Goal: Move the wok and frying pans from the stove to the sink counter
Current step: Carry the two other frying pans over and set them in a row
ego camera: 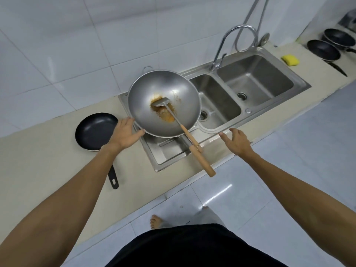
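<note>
Since the wok (163,103) rests on the sink's (256,81) drainboard, handle pointing back at the person, the left hand (125,134) lies nearest, fingers spread and empty at its near-left rim; the right hand (236,140), also splayed empty, hovers right of that handle. Left of the wok sits one frying pan (95,131); two black pans (331,44) wait far beyond the sink.

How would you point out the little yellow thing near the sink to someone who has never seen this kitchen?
Start at the steel double sink and follow the pale counter past its right-hand basin. There lies a yellow sponge, between the sink and two black frying pans. It is the only bright, soft, blocky item among metal and dark cookware.
</note>
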Motion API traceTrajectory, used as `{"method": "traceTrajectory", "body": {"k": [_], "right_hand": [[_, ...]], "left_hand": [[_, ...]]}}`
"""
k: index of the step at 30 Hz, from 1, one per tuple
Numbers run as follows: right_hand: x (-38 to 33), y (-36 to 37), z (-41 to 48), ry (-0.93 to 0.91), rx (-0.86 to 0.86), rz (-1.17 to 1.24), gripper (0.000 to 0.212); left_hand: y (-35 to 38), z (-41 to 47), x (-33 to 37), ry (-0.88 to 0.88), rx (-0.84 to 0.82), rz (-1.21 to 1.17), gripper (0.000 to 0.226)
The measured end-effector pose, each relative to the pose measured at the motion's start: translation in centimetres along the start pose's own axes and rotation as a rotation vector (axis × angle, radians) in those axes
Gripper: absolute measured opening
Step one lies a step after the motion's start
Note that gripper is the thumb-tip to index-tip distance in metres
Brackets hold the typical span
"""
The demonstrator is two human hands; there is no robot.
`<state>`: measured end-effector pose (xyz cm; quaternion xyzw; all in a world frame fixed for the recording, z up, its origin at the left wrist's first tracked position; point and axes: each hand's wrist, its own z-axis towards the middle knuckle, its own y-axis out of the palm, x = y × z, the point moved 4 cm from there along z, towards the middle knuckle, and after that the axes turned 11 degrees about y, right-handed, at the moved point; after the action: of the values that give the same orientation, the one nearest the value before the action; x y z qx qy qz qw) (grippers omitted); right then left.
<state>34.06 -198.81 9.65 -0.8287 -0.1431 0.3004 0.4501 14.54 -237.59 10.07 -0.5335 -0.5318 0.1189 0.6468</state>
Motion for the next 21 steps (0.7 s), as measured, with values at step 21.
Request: {"method": "traceTrajectory", "body": {"k": [21], "right_hand": [[26.3,-25.5,12.3,0.029,0.108,-0.167,0.075]], "left_hand": [[23.7,18.4,46.1,0.537,-0.342,0.360,0.074]]}}
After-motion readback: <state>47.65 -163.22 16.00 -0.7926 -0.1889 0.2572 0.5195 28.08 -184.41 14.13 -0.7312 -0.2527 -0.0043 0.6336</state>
